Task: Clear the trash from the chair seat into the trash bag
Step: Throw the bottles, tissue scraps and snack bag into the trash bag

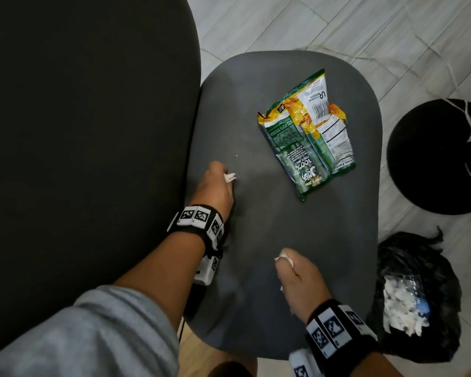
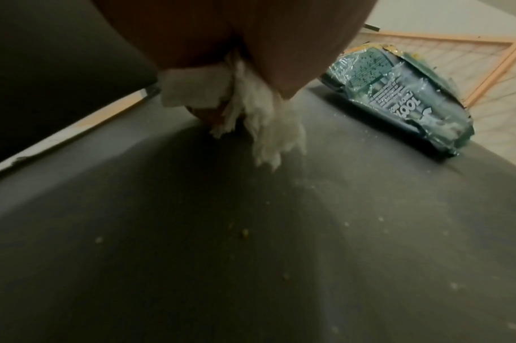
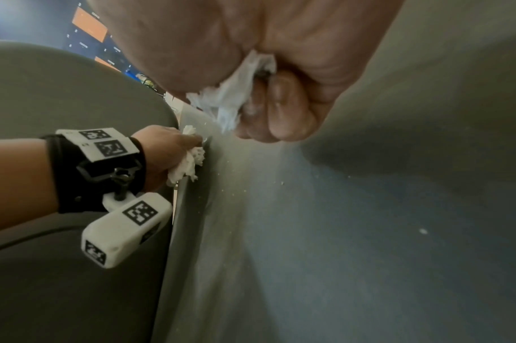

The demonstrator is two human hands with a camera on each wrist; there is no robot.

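On the grey chair seat [image 1: 256, 219] lies a crumpled green and yellow snack wrapper [image 1: 307, 131], toward the far right; the left wrist view shows the wrapper [image 2: 397, 102] too. My left hand [image 1: 215, 183] sits at the seat's left edge, fingers curled round torn white tissue scraps [image 1: 230, 177] [image 2: 250, 109]. My right hand [image 1: 294, 278] hovers over the near part of the seat and grips more white tissue [image 1: 283, 259] [image 3: 233, 102]. A black trash bag [image 1: 416, 297] stands on the floor right of the seat, with white scraps inside.
The dark chair backrest [image 1: 79, 118] fills the left side. A round black object [image 1: 441, 156] lies on the tiled floor [image 1: 337, 23] at the right. Small crumbs [image 2: 244, 232] dot the seat. A wooden frame [image 2: 485, 53] stands beyond the wrapper.
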